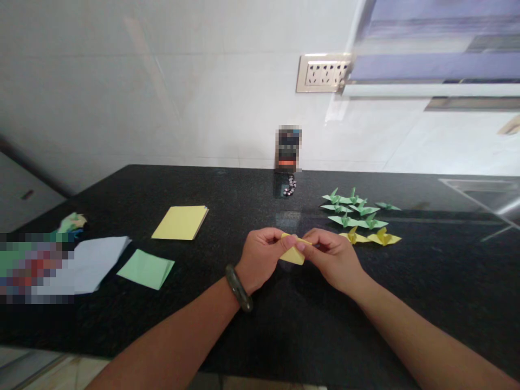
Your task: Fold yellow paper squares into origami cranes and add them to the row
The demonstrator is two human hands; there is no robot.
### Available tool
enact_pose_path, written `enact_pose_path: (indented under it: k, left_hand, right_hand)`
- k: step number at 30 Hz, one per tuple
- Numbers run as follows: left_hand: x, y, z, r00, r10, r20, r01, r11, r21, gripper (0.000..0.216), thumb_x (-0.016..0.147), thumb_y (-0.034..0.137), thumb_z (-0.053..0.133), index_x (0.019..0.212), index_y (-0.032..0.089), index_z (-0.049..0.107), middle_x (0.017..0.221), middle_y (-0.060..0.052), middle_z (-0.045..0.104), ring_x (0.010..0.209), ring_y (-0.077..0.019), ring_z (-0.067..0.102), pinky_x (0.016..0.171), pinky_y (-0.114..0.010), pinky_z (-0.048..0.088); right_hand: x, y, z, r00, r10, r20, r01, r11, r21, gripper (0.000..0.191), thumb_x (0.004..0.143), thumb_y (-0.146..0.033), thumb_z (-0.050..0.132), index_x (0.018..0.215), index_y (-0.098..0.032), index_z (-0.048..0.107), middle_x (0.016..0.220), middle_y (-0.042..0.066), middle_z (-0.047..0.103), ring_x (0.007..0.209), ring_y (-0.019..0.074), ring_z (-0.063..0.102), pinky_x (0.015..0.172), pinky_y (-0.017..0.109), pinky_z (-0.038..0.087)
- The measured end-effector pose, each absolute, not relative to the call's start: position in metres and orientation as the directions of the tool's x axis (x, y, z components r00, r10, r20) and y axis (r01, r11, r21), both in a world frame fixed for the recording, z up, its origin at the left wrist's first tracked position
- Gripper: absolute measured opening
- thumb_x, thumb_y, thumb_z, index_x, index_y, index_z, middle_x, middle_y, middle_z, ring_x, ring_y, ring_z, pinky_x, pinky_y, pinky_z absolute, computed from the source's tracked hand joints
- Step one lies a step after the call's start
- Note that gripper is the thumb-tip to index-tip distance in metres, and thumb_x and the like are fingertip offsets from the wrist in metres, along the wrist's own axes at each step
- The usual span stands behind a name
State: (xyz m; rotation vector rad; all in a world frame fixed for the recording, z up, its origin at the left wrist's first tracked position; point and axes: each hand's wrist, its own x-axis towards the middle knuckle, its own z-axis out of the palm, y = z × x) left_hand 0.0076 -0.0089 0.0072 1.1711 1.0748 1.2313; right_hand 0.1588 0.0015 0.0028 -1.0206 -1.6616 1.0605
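Between both hands is a small folded piece of yellow origami paper [293, 255], held above the dark counter. My left hand [265, 254], with a dark bangle [239, 288] on its wrist, pinches the paper's left side between thumb and fingers. Its upper right edge is gripped by my right hand [335, 259], the two thumb tips close together. Just beyond the right hand sit yellow paper cranes [382, 236], and behind them stand rows of green paper cranes [344, 220]. The fingers partly cover the folds.
To the left lie a stack of yellow paper [179, 222], green paper sheets [145, 269] and white sheets [95, 262]. A phone-like object [288, 149], blurred out, leans on the wall with a beaded strap [290, 186] before it. A sink [487, 192] is at the right.
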Motion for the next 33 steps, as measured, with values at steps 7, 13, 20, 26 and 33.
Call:
enact_pose_path:
  k: [7,13,20,26,33]
  left_hand:
    - [0.0058,-0.0102,0.0087,-0.015,0.998,0.065,0.001,-0.065,0.998,0.021,0.067,0.032,0.065,0.060,0.013,0.063,0.053,0.001,0.057,0.049,-0.0083,0.046,0.046,-0.021,0.036]
    - [0.0057,-0.0103,0.0071,-0.008,0.977,0.213,0.132,-0.210,0.969,0.023,0.069,0.032,0.064,0.056,0.013,0.063,0.059,-0.001,0.054,0.057,-0.0104,0.048,0.052,-0.022,0.037]
    - [0.0043,-0.0110,0.0076,-0.035,0.972,0.232,0.164,-0.224,0.961,0.027,0.071,0.033,0.062,0.053,0.014,0.060,0.057,0.001,0.050,0.055,-0.0093,0.044,0.051,-0.023,0.034]
    - [0.0026,-0.0074,0.0110,-0.140,0.989,0.051,-0.030,-0.056,0.998,0.030,0.069,0.040,0.063,0.057,0.013,0.059,0.052,0.003,0.048,0.050,-0.0082,0.040,0.048,-0.023,0.032]
    - [0.0030,-0.0063,0.0079,-0.056,0.998,0.040,-0.047,-0.042,0.998,0.029,0.072,0.040,0.059,0.063,0.012,0.062,0.053,0.002,0.050,0.050,-0.0086,0.042,0.049,-0.023,0.033]
  right_hand:
    - [0.1544,-0.0003,0.0025,-0.402,0.915,-0.040,0.094,-0.002,-0.996,0.030,0.061,-0.040,0.072,0.068,-0.016,0.054,0.055,-0.004,0.053,0.049,0.0080,0.046,0.046,0.021,0.037]
    - [0.1515,-0.0015,0.0003,-0.391,0.914,-0.111,0.086,-0.084,-0.993,0.030,0.065,-0.042,0.068,0.066,-0.014,0.056,0.058,-0.002,0.056,0.051,0.0078,0.049,0.049,0.021,0.042]
    - [0.1516,-0.0039,0.0033,-0.405,0.906,-0.120,0.096,-0.089,-0.991,0.028,0.066,-0.040,0.067,0.060,-0.013,0.058,0.054,-0.001,0.058,0.049,0.0074,0.049,0.049,0.021,0.040]
    - [0.1540,-0.0018,0.0053,-0.348,0.931,-0.113,0.144,-0.066,-0.987,0.027,0.067,-0.038,0.066,0.058,-0.014,0.058,0.055,0.001,0.061,0.047,0.0076,0.049,0.050,0.021,0.040]
    - [0.1557,-0.0012,-0.0011,-0.211,0.963,0.167,0.195,0.209,-0.958,0.019,0.071,-0.032,0.063,0.068,-0.017,0.051,0.055,-0.004,0.050,0.048,0.0081,0.045,0.047,0.021,0.037]
